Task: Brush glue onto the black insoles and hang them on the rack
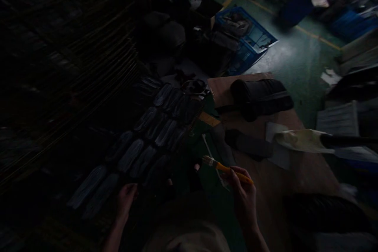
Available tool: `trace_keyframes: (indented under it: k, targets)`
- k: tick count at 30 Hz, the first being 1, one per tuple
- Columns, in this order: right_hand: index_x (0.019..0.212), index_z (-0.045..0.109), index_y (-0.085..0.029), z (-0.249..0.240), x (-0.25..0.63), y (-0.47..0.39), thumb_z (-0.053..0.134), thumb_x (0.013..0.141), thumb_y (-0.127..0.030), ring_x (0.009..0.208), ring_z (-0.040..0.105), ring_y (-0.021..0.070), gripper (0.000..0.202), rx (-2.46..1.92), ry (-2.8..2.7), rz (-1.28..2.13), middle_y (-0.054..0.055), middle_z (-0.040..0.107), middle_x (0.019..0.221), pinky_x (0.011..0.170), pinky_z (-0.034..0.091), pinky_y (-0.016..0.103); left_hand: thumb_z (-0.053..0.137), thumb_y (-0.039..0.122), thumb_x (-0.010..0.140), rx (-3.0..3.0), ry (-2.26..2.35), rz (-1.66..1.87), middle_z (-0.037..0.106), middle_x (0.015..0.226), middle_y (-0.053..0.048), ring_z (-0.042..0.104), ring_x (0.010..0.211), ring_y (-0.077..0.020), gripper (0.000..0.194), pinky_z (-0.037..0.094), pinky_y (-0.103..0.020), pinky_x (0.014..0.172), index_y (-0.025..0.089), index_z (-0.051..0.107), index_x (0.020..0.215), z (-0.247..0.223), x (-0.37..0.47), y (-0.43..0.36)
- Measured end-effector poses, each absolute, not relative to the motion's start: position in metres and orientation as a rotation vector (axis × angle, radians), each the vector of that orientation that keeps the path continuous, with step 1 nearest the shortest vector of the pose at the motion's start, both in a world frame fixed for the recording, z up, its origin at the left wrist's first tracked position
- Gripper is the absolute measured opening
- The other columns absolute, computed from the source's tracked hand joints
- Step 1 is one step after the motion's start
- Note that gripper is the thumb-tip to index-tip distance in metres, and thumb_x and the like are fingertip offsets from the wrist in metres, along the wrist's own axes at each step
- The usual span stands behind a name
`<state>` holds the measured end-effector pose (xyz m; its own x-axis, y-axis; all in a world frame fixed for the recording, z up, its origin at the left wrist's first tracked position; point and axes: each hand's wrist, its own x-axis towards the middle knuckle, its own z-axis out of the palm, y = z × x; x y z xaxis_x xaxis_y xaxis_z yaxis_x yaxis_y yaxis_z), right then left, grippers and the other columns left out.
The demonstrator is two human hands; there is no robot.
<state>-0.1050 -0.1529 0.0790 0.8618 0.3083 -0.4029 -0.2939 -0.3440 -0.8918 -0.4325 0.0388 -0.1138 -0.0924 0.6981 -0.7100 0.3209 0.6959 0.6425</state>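
In the dim head view, my right hand [245,193] grips a paintbrush [227,168] by its orange handle. The brush's pale bristles point to the left, over the green floor. My left hand [127,197] is closed, its fingers curled together; whatever may be in them is too dark to make out. It is close to the near end of several rows of long, dark, rounded pieces [131,155] with greyish surfaces. Their exact kind does not show in this light.
A brown board [298,169] on my right bears a black roll-like bundle [261,96], a dark grey long piece [249,143] and a pale sleeve-like piece [301,140] on a dark rod. Blue crates [248,53] stand beyond. Thin rods or shelf edges [112,63] rise at the left.
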Motion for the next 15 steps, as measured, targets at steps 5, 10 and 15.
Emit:
trace_keyframes:
  k: [5, 10, 15]
  targets:
    - [0.099, 0.062, -0.018, 0.094, -0.059, -0.206, 0.070, 0.079, -0.045, 0.074, 0.068, 0.0210, 0.035, -1.833, 0.078, 0.259, 0.003, 0.068, 0.080, 0.068, 0.056, 0.034, 0.072, 0.043, 0.060, 1.225, 1.135, 0.234, 0.062, 0.060, 0.001, 0.056, 0.052, -0.0148, 0.027, 0.041, -0.023, 0.045, 0.021, 0.065, 0.074, -0.043, -0.227, 0.011]
    - [0.095, 0.061, -0.018, 0.082, -0.024, -0.214, 0.069, 0.081, -0.039, 0.071, 0.068, 0.0201, 0.027, -1.796, -0.015, -0.022, 0.004, 0.065, 0.085, 0.071, 0.056, 0.038, 0.064, 0.030, 0.077, 1.554, 0.679, 0.233, 0.064, 0.069, -0.001, 0.059, 0.062, -0.0136, 0.011, 0.044, -0.022, 0.057, 0.019, 0.064, 0.077, 0.006, -0.080, -0.011]
    - [0.096, 0.060, -0.018, 0.060, -0.011, -0.200, 0.063, 0.086, -0.034, 0.075, 0.067, 0.0188, 0.020, -1.778, -0.169, 0.042, 0.004, 0.059, 0.091, 0.069, 0.056, 0.036, 0.069, 0.020, 0.075, 1.866, 0.708, 0.231, 0.064, 0.073, -0.002, 0.059, 0.068, -0.0146, 0.007, 0.043, -0.025, 0.063, 0.018, 0.063, 0.077, 0.006, -0.021, -0.021]
